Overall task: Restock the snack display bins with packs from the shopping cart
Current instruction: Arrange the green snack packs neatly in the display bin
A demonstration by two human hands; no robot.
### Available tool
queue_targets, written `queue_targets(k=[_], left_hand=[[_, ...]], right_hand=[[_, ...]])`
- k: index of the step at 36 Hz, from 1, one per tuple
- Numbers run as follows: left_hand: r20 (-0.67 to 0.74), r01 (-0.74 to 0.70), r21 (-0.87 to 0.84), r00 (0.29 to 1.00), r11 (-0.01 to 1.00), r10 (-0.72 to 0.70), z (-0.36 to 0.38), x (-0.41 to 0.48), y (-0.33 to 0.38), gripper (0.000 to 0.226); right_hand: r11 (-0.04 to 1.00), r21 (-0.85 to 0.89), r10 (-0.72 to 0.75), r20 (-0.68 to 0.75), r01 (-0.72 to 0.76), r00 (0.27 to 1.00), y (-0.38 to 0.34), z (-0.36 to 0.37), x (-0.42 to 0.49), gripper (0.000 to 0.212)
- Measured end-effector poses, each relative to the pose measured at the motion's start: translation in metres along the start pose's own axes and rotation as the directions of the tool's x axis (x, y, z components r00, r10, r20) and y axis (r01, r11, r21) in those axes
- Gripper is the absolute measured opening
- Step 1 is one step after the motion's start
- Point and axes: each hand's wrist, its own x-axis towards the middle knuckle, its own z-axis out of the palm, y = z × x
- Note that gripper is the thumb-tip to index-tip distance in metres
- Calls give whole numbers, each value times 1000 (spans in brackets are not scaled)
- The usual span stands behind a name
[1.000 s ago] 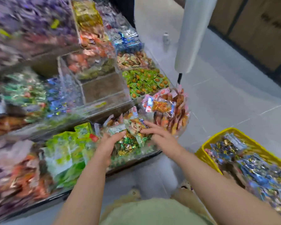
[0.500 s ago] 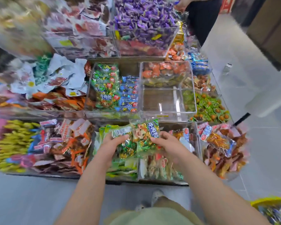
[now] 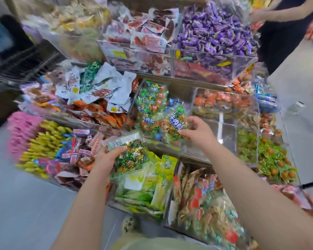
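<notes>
Both bare forearms extend forward. Left hand (image 3: 105,159) sits nearer, fingers curled, gripping a clear crinkly pack of green-gold sweets (image 3: 132,156). Right hand (image 3: 197,132) farther right, pinching a green printed candy bag (image 3: 175,125).

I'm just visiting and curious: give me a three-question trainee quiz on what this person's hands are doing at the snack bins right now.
1. True or false: both hands hold snack packs.
2. Which pack is in the right hand? A) purple candies B) green pack with a blue label C) pink sticks
3. What is the left hand holding?

Key
1. True.
2. B, held at the middle-row bin of matching green packs.
3. A clear bag of gold and green wrapped sweets, above the front bins.
</notes>
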Motion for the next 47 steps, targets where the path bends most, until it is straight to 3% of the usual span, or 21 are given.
queue_targets(k=[4,11,14,17,20,21,24,27,32,35,39,42,43,47], left_hand=[[16,-8,-22,1000,1000,8,-15,22,15,127],[115,-37,16,993,999,35,-45,65,46,125],[195,-51,51,980,997,40,-55,86,60,131],[283,-87,98,957,991,56,-63,100,76,125],[329,-115,88,941,989,80,-68,120,87,76],[344,-107,68,936,992,77,-70,125,91,74],[388,-118,46,917,992,91,-71,138,100,112],[445,-107,32,892,994,81,-73,147,105,139],[489,-82,42,871,996,51,-75,156,104,128],[545,-109,43,836,993,68,-75,158,106,91],[555,-98,41,829,994,59,-78,162,107,108],[574,-90,30,817,995,57,-78,165,107,87],[576,-91,32,816,995,56,-78,164,106,90],[563,-115,67,824,991,57,-74,164,107,138]], right_hand=[[996,-87,-29,-5,28,1000,-13,32,24,43],[939,-343,-7,-68,-17,998,-16,88,61,40],[890,-450,80,-17,-79,997,-15,103,71,49],[908,-404,126,3,-114,992,-13,115,76,47],[934,-356,-15,-73,-12,997,-17,127,79,44],[957,-288,-55,-110,22,992,-18,130,80,48],[994,-109,-50,-186,30,981,-14,138,82,72],[993,-121,-10,-163,-10,987,-2,143,78,85],[992,-65,107,-67,-111,992,14,146,70,124],[988,-42,145,-52,-147,988,8,142,70,126],[984,14,176,-75,-175,982,4,142,72,124],[979,48,200,-96,-196,975,-10,154,88,125],[977,41,211,-109,-208,971,-14,158,95,126],[973,24,230,-125,-229,965,-22,169,111,128]])
